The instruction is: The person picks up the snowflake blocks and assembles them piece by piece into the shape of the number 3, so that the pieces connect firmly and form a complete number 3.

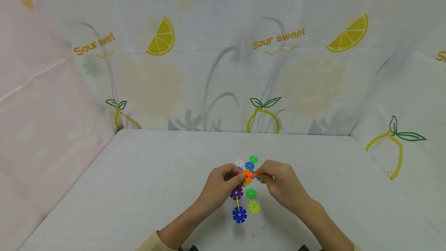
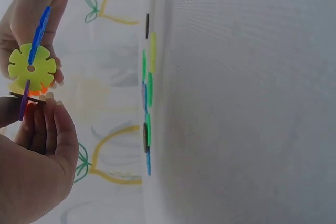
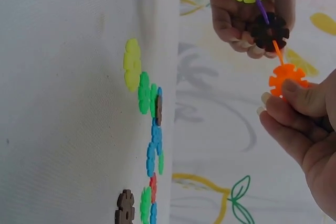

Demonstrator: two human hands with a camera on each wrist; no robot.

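Right wrist view: orange disc (image 3: pixel 290 75) pinched at tips of right fingers (image 3: pixel 284 110); left fingers (image 3: pixel 223 23) (curled) hold linked discs (image 3: pixel 261 31).

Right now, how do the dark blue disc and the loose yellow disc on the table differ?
- Colour: the dark blue disc is deep blue; the loose yellow disc is yellow.
- Support: the dark blue disc hangs in the air; the loose yellow disc lies flat on the table.

Shared: round, notched rims.
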